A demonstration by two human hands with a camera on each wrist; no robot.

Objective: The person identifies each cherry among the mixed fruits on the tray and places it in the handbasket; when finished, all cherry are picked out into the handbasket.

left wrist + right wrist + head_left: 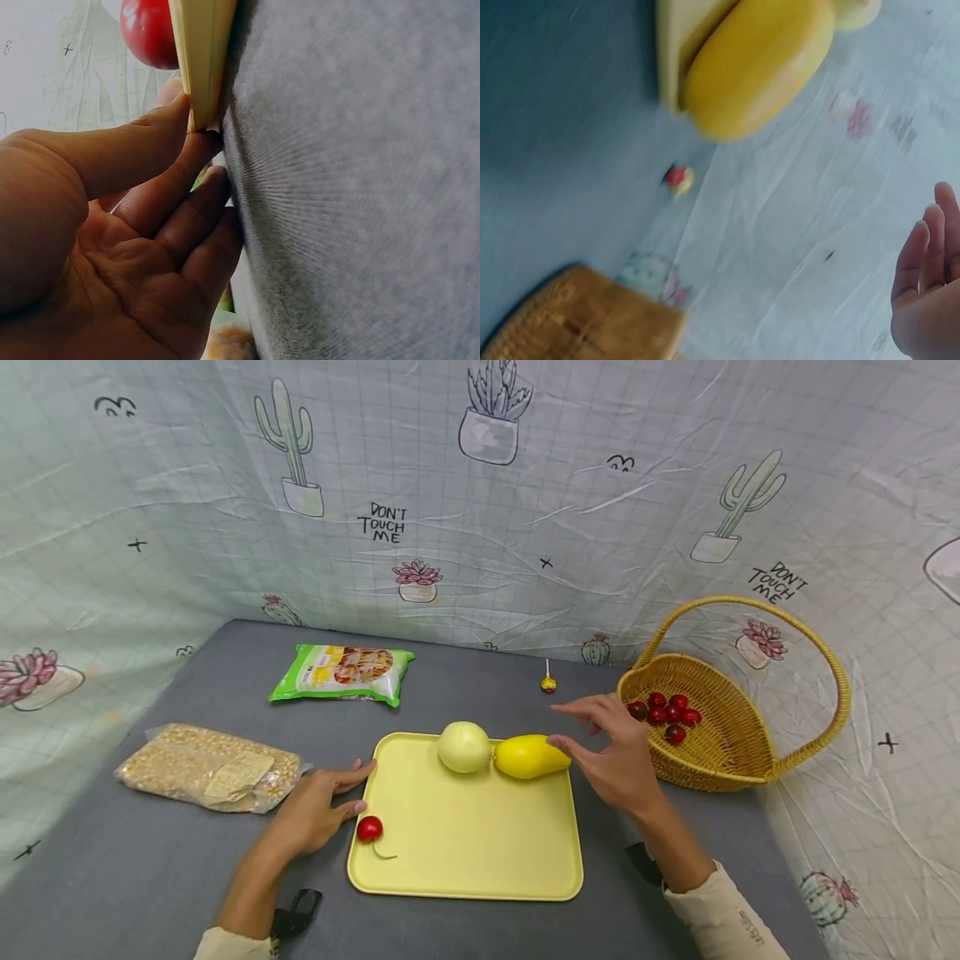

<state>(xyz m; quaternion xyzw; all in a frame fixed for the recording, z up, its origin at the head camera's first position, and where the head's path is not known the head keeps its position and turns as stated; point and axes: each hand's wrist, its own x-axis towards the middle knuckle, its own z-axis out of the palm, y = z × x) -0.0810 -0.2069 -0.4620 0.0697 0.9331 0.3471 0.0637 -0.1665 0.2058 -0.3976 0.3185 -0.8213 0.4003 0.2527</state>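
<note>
My left hand [311,814] touches the left edge of a yellow tray [457,860] with thumb and extended fingers. The left wrist view shows its thumb tip against the rim, the other fingers low by the grey cloth. A red cherry [370,829] with a stem lies on the tray beside that thumb. At the tray's back, a round pale green fruit [462,747] sits left of a yellow mango [531,757]. My right hand [617,756] is just right of the mango, thumb and fingers spread apart, holding nothing. The right wrist view shows the mango overhanging the tray rim.
A wicker basket [720,768] with a tall handle stands at the right, holding several cherries [657,714]. A lollipop [548,682] lies behind the tray. A green-and-white food packet [341,674] and a bag of yellow kernels [210,768] lie at the left. A printed cloth hangs behind.
</note>
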